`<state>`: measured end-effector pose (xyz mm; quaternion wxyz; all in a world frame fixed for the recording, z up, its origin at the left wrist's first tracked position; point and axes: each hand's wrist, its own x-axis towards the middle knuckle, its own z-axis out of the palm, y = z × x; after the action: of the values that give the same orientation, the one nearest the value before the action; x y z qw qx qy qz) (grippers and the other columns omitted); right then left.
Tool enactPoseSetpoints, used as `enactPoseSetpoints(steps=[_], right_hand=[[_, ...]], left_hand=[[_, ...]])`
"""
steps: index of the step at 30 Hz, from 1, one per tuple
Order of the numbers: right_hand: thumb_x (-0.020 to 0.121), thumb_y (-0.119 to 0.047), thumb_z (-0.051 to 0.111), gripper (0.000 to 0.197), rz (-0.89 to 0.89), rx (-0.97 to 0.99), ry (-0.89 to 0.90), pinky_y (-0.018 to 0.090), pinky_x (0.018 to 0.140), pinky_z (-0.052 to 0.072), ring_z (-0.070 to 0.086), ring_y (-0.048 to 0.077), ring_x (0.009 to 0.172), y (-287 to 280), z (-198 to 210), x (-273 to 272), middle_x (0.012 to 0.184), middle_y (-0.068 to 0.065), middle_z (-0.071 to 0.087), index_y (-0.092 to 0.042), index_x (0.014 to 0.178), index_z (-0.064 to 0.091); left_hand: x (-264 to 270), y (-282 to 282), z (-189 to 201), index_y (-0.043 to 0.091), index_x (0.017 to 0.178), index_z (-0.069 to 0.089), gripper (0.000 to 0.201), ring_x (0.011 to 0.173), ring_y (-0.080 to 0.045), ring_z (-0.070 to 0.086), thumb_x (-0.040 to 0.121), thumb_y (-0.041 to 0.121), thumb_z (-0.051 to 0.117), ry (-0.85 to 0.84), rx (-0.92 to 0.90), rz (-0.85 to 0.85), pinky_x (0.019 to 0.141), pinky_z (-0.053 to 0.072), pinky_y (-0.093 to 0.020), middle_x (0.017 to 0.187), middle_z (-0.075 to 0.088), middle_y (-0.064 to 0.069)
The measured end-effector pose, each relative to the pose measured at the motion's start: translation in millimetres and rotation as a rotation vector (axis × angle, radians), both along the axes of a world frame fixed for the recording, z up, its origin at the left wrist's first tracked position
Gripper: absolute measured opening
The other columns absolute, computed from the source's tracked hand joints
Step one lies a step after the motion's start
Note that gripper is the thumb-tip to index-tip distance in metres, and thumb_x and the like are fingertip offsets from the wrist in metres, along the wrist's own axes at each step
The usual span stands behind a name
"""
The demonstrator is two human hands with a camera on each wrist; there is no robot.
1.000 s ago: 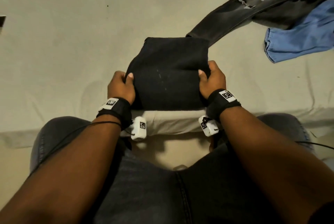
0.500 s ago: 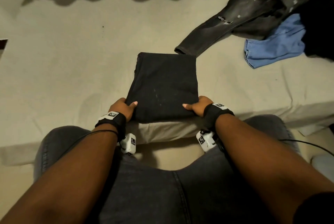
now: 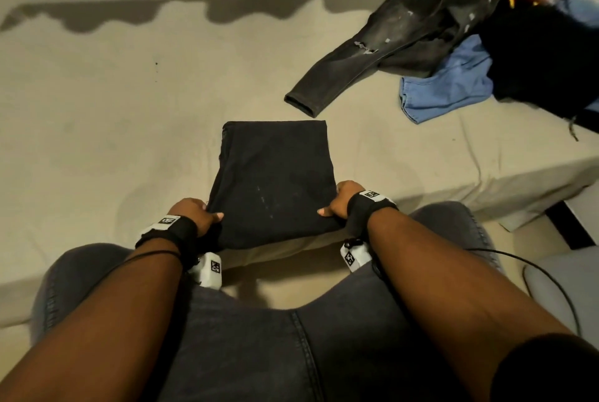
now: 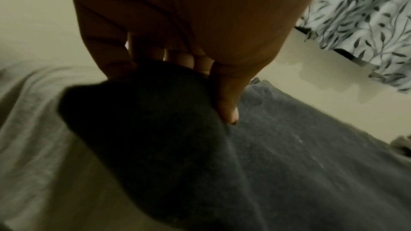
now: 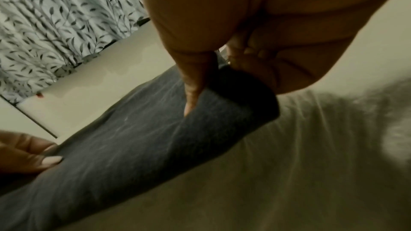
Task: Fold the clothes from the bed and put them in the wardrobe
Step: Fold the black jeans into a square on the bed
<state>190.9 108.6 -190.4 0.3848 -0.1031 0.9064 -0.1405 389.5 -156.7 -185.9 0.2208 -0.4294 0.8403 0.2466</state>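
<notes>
A folded black garment (image 3: 275, 181) lies at the near edge of the beige bed (image 3: 107, 129), its near end lifted. My left hand (image 3: 197, 215) grips its near left corner, thumb on top and fingers underneath; the left wrist view shows the thumb (image 4: 227, 104) pressed into the dark cloth (image 4: 278, 155). My right hand (image 3: 337, 203) grips the near right corner the same way, with the thumb (image 5: 193, 94) on the cloth (image 5: 124, 147) in the right wrist view.
Dark grey ripped jeans (image 3: 382, 45), a blue garment (image 3: 447, 87) and a black garment (image 3: 544, 54) lie piled at the bed's far right. A leaf-patterned curtain (image 4: 364, 15) hangs behind the bed. My knees in grey jeans (image 3: 291, 336) are against the bed edge. A cable (image 3: 551, 278) trails at right.
Both hands slid from the garment's sides down to its near corners and drew it toward the bed edge. The head view pulled back and shows more of the bed.
</notes>
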Motion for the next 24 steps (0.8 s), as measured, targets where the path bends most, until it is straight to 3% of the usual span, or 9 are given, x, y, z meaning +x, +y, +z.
enactPoseSetpoints(steps=[4, 7, 9, 12, 15, 20, 22, 24], right_hand=[[0.069, -0.045, 0.090, 0.069, 0.008, -0.008, 0.035, 0.037, 0.098, 0.052, 0.065, 0.030, 0.110, 0.0, -1.0, 4.0, 0.123, 0.007, 0.069, -0.015, 0.125, 0.063], [0.077, -0.043, 0.085, 0.066, -0.036, -0.136, 0.058, 0.035, 0.099, 0.050, 0.063, 0.029, 0.118, -6.4, 11.5, -1.6, 0.130, 0.004, 0.066, -0.017, 0.131, 0.059], [0.081, -0.044, 0.082, 0.063, -0.074, -0.227, 0.054, 0.034, 0.098, 0.050, 0.063, 0.027, 0.118, -13.4, 21.9, -7.1, 0.131, 0.002, 0.066, -0.019, 0.133, 0.058], [0.081, -0.046, 0.081, 0.059, -0.078, -0.280, 0.053, 0.032, 0.093, 0.050, 0.064, 0.022, 0.110, -25.0, 33.8, -17.6, 0.123, -0.001, 0.068, -0.021, 0.130, 0.059], [0.082, -0.048, 0.080, 0.052, -0.026, -0.280, 0.040, 0.027, 0.086, 0.045, 0.063, 0.015, 0.100, -36.1, 41.9, -36.2, 0.105, -0.009, 0.065, -0.025, 0.125, 0.063], [0.079, -0.058, 0.076, 0.048, 0.072, -0.201, 0.122, 0.030, 0.087, 0.049, 0.066, 0.017, 0.102, -44.0, 26.6, -85.0, 0.107, -0.006, 0.071, -0.025, 0.114, 0.072], [0.078, -0.058, 0.077, 0.059, -0.032, -0.261, 0.153, 0.034, 0.097, 0.051, 0.065, 0.019, 0.107, -50.4, 15.3, -100.9, 0.115, -0.003, 0.070, -0.024, 0.126, 0.066], [0.082, -0.054, 0.076, 0.072, -0.145, -0.354, 0.142, 0.038, 0.105, 0.049, 0.064, 0.020, 0.114, -62.9, 5.9, -112.9, 0.125, 0.001, 0.067, -0.022, 0.142, 0.053]], left_hand=[[-0.9, 1.3, 3.0, 0.011, 0.098, 0.069, 0.040, 0.097, -0.033, 0.065, 0.084, 0.048, 0.077, 0.039, -0.005, 0.046, 0.089, 0.053, -0.040, 0.106, 0.072, -0.012], [-10.0, 1.1, 10.5, 0.019, 0.121, 0.065, 0.054, 0.107, -0.030, 0.066, 0.080, 0.052, 0.079, 0.225, 0.017, 0.134, 0.097, 0.052, -0.040, 0.118, 0.070, -0.005], [-20.6, 1.1, 15.2, 0.025, 0.127, 0.062, 0.058, 0.108, -0.027, 0.066, 0.080, 0.055, 0.079, 0.350, 0.072, 0.139, 0.100, 0.051, -0.041, 0.119, 0.070, -0.002], [-36.9, -1.0, 18.6, 0.027, 0.124, 0.065, 0.052, 0.106, -0.022, 0.065, 0.081, 0.052, 0.079, 0.428, 0.147, 0.109, 0.098, 0.051, -0.038, 0.115, 0.069, 0.002], [-54.7, -14.7, 20.5, 0.028, 0.116, 0.068, 0.040, 0.099, -0.018, 0.065, 0.083, 0.047, 0.079, 0.504, 0.146, 0.109, 0.087, 0.046, -0.030, 0.105, 0.070, 0.005], [-91.0, -46.3, 20.9, 0.026, 0.093, 0.072, 0.014, 0.082, -0.018, 0.069, 0.088, 0.037, 0.078, 0.696, 0.201, 0.237, 0.085, 0.052, -0.032, 0.088, 0.073, 0.002], [-103.1, -58.0, 12.5, 0.026, 0.095, 0.071, 0.015, 0.081, -0.017, 0.068, 0.088, 0.036, 0.078, 0.724, 0.221, 0.300, 0.086, 0.053, -0.032, 0.091, 0.073, 0.002], [-116.6, -66.7, -0.5, 0.025, 0.108, 0.069, 0.027, 0.088, -0.018, 0.068, 0.087, 0.041, 0.077, 0.708, 0.243, 0.342, 0.085, 0.052, -0.030, 0.097, 0.072, 0.003]])
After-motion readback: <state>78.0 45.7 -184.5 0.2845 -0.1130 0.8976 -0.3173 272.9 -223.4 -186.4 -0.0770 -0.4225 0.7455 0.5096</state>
